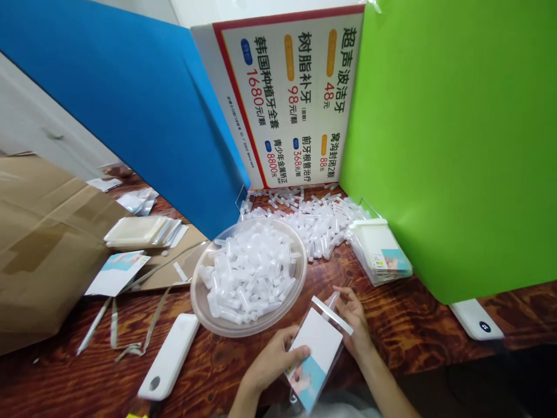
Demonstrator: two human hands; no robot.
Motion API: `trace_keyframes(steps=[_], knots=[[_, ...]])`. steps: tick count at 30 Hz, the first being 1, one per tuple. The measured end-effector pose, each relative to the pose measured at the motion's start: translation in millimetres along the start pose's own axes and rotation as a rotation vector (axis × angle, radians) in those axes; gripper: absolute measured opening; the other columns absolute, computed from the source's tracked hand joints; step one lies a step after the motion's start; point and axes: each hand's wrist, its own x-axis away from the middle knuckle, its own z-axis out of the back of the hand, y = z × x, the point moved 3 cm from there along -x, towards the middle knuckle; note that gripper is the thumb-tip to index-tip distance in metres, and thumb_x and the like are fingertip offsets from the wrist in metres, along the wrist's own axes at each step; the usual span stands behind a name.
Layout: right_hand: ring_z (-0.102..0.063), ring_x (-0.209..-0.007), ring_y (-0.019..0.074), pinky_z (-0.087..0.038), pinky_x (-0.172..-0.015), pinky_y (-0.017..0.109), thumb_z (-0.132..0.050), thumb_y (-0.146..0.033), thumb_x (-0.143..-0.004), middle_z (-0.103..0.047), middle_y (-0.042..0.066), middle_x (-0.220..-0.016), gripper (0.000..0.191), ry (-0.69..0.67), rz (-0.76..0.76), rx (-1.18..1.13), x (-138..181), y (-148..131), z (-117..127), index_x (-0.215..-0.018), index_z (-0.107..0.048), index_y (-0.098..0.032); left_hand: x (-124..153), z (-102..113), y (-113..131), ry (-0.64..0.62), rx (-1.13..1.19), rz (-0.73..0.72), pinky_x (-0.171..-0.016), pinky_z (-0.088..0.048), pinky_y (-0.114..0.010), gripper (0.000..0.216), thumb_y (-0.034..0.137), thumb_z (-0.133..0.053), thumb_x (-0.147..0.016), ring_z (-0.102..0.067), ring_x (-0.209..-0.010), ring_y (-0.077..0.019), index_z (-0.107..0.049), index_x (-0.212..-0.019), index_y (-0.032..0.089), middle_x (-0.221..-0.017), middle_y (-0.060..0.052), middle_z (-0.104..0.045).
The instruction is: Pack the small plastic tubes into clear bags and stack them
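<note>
My left hand (272,363) pinches the lower edge of a clear bag with a white and blue card (317,354) inside it. At the bag's top strip, my right hand (354,319) holds the opening, and a small clear tube (331,301) shows at its fingertips. Both hands are low in the view, close to my body. Just beyond them sits a clear round bowl (204,313) heaped with small white plastic tubes (250,273). More of these loose tubes (313,217) lie piled behind the bowl.
A stack of bagged cards (380,249) lies right of the tubes. White power banks lie at the left (169,355) and right (476,319). A cardboard box (43,244), bag stacks (143,231) and a loose card (117,273) sit left. Blue (130,104), printed (291,98) and green (452,139) boards wall the back.
</note>
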Motion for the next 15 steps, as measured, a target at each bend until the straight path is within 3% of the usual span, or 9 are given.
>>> trace_keyframes(steps=[3,7,12,15], knots=[[-0.067,-0.060,0.0182,-0.052,-0.058,0.030,-0.086,-0.043,-0.075,-0.077,0.005,-0.085,0.042,-0.016,0.003,0.027,5,8,-4,-0.104,-0.064,-0.023,8,7,-2,0.040,-0.049,0.019,-0.070,-0.043,-0.024,0.054,0.062,-0.080,-0.072,-0.054,-0.077,-0.0172,-0.073,-0.092,0.013,-0.082,-0.003,-0.064],[-0.068,-0.062,0.0191,-0.053,-0.062,0.031,-0.089,-0.044,-0.071,-0.077,0.004,-0.081,0.044,-0.081,-0.093,0.032,9,18,-15,-0.102,-0.066,-0.022,15,9,-7,0.030,-0.059,0.060,-0.064,-0.043,-0.022,0.056,0.065,-0.080,-0.070,-0.053,-0.071,-0.0150,-0.073,-0.089,0.013,-0.077,-0.002,-0.062],[-0.068,-0.068,0.0192,-0.052,-0.063,0.029,-0.092,-0.042,-0.065,-0.075,0.004,-0.077,0.041,-0.096,-0.107,0.074,6,20,-25,-0.094,-0.072,-0.020,20,15,-20,0.120,-0.003,0.072,-0.059,-0.046,-0.023,0.072,0.072,-0.075,-0.071,-0.056,-0.067,-0.0150,-0.071,-0.114,0.015,-0.091,-0.007,-0.068],[-0.064,-0.063,0.0165,-0.049,-0.059,0.026,-0.091,-0.042,-0.064,-0.073,0.002,-0.074,0.039,-0.120,-0.073,0.144,3,16,-28,-0.093,-0.076,-0.020,25,19,-26,0.110,0.031,0.092,-0.059,-0.048,-0.026,0.073,0.072,-0.074,-0.073,-0.057,-0.062,-0.0144,-0.070,-0.121,0.016,-0.092,-0.007,-0.070]])
